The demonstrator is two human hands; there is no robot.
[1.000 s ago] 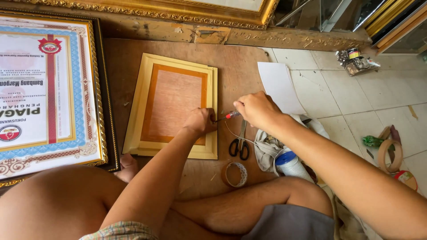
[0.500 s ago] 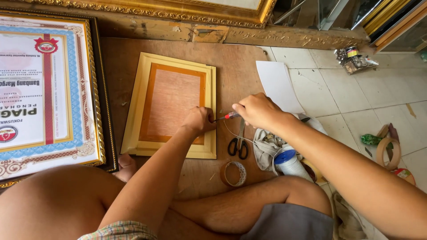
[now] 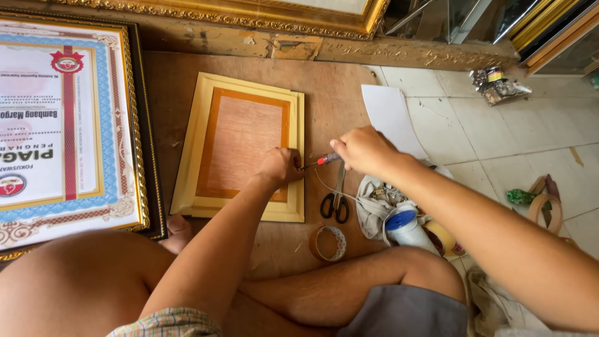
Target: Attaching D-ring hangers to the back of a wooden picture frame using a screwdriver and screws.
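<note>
I see the rectangular yellow wooden picture frame [image 3: 240,153] lying back-up on the brown board floor [image 3: 337,81], its long axis running away from me. My left hand [image 3: 281,167] is curled shut on its right rail. My right hand [image 3: 365,150] is clamped around a red-handled screwdriver [image 3: 319,161], tip pointing left at that rail. Black-handled scissors [image 3: 336,198] lie just beside.
</note>
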